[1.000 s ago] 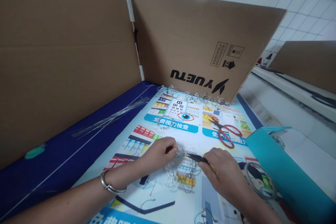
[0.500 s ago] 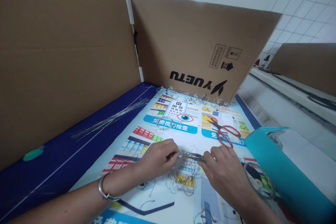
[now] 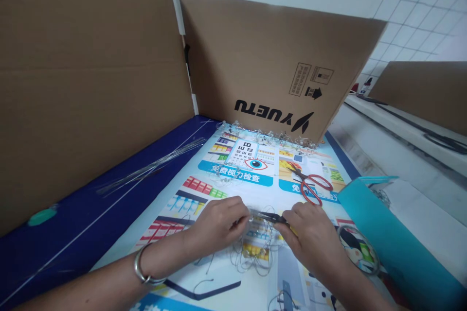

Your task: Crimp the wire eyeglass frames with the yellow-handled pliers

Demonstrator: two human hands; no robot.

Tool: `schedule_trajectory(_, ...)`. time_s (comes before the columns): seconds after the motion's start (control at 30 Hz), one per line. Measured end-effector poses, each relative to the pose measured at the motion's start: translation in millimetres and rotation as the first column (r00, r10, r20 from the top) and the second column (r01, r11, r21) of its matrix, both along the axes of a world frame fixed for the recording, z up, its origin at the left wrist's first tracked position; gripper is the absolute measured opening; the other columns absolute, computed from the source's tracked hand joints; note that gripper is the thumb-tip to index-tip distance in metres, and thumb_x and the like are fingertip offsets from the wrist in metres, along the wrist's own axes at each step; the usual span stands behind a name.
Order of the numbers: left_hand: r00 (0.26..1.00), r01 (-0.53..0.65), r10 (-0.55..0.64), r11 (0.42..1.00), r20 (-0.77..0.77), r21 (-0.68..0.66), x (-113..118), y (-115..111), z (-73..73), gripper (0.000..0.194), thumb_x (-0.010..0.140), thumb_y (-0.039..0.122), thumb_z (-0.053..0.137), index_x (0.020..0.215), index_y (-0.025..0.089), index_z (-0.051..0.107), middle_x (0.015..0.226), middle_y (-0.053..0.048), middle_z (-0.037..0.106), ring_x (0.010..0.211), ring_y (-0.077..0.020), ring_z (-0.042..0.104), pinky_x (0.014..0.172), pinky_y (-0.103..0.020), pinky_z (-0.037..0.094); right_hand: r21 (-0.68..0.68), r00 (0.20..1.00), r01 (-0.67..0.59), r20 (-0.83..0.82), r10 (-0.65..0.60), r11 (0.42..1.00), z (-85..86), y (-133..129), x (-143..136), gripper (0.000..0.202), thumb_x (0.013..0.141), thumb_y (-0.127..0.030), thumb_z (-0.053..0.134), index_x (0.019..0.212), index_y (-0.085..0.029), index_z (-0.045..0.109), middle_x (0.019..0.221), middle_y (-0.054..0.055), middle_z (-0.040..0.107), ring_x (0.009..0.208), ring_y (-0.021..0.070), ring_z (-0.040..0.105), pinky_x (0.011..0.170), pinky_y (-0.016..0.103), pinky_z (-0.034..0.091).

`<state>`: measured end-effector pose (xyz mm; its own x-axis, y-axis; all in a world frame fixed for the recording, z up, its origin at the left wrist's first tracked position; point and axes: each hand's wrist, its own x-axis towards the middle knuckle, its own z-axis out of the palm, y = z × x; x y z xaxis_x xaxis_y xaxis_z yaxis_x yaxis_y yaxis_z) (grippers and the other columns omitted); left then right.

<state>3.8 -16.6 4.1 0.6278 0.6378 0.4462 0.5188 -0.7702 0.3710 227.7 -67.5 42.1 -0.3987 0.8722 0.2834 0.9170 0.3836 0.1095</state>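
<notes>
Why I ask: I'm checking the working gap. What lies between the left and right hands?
In the head view, dark pliers, held in the right hand, stretch toward the left hand, with thin wire loops below them.

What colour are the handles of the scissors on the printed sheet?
Red handles; best in the head view.

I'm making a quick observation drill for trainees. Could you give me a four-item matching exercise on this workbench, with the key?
1. Pliers
2. Scissors
3. Bracelet
4. YUETU cardboard panel

A. Around the left wrist
B. Upright, its printed name upside down
C. Held in the right hand
D. Red-handled, lying on the printed sheet

Pairs: 1-C, 2-D, 3-A, 4-B
</notes>
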Motion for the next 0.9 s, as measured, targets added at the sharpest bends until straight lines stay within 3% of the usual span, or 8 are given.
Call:
schedule_trajectory(0.33, 0.995, -0.003, 0.012, 0.997, -0.100, 0.081, 2, 0, -3.5, 0.020, 0.087, 0.019, 0.040, 0.073, 0.017, 0.054, 0.068, -0.001, 0.052, 0.064, -0.0119, 0.047, 0.056, -0.024, 0.031, 0.014, 0.996, -0.001, 0.095, -0.001, 1.000, 17.4, 2, -15, 0.019, 0.083, -0.035, 0.054, 0.071, -0.021, 0.059, 0.069, 0.003, 0.056, 0.071, 0.0207, 0.048, 0.065, 0.034, 0.025)
schedule_trajectory(0.7, 0.991, -0.042, 0.054, 0.994, -0.120, 0.099, 6, -3, -1.8, 0.019, 0.083, 0.018, 0.044, 0.066, 0.016, 0.053, 0.068, -0.001, 0.052, 0.063, -0.0130, 0.047, 0.057, -0.025, 0.036, -0.007, 0.996, -0.015, 0.083, 0.016, 1.000, 11.3, -1, -17, 0.018, 0.082, -0.032, 0.056, 0.070, -0.020, 0.057, 0.067, 0.002, 0.056, 0.068, 0.0189, 0.048, 0.065, 0.033, 0.024)
schedule_trajectory(0.9, 0.993, -0.056, 0.062, 0.997, -0.097, 0.059, 10, -4, 0.0, 0.013, 0.077, 0.012, 0.046, 0.069, 0.016, 0.054, 0.082, -0.003, 0.057, 0.068, -0.0137, 0.052, 0.058, -0.024, 0.041, -0.017, 0.994, -0.008, 0.108, 0.010, 1.000, 10.6, -4, -20, 0.017, 0.083, -0.033, 0.054, 0.072, -0.020, 0.057, 0.068, 0.002, 0.055, 0.068, 0.0202, 0.047, 0.065, 0.034, 0.024)
